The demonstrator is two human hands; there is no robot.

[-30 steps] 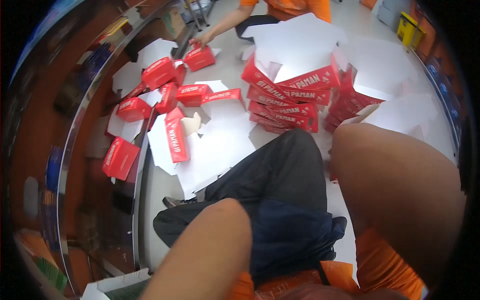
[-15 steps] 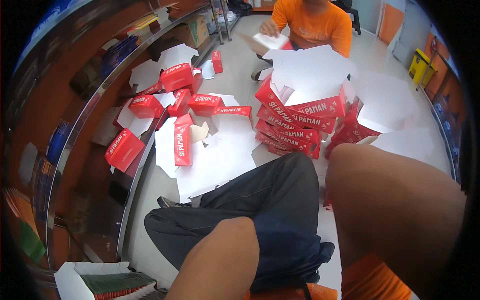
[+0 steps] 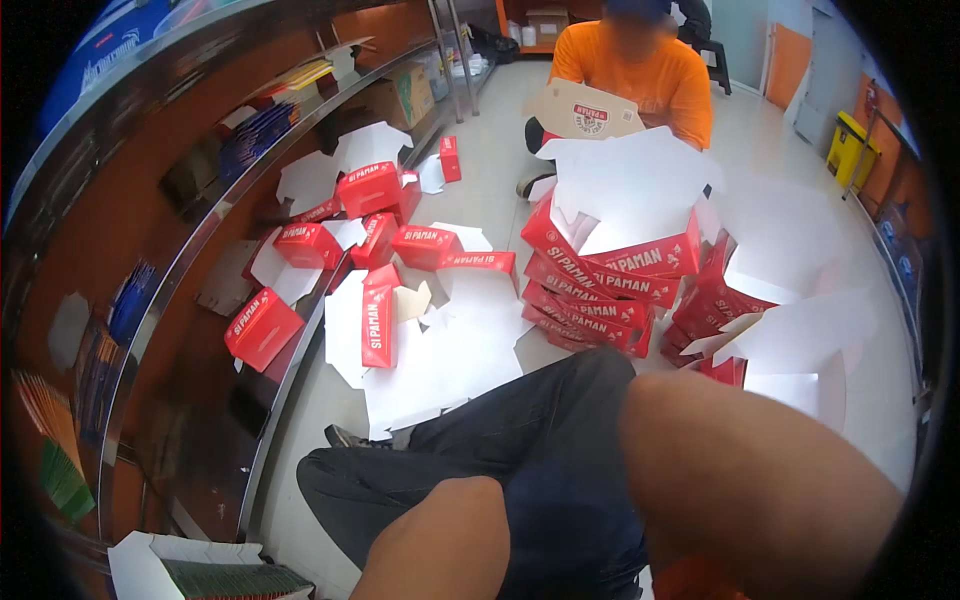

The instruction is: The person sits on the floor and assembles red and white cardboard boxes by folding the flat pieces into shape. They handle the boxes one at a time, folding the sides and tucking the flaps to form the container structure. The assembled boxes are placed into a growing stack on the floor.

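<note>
Both my hands are out of view. My bent left arm (image 3: 440,540) and right arm (image 3: 760,470) come in at the lower edge, over my crossed legs in dark trousers (image 3: 500,430). In front of my legs stands a stack of nested red boxes (image 3: 600,290), the top one spread wide with its white inside (image 3: 630,190) showing. More nested red boxes (image 3: 715,290) lean to its right. An open box with white flaps (image 3: 790,345) lies beside my right arm. To the left, opened boxes with white insides (image 3: 440,360) rest on the floor.
Several red boxes (image 3: 367,190) lie along a metal-edged shelf (image 3: 190,250) on the left. A person in orange (image 3: 680,75) sits opposite, holding a brown cardboard piece (image 3: 580,112). A yellow bin (image 3: 850,150) stands far right; a white carton of green packets (image 3: 140,575) sits lower left.
My view has tilted up slightly. My right arm has shifted left and down, uncovering more of the box beside it. The other person's cardboard has turned from its white side to its brown, printed side.
</note>
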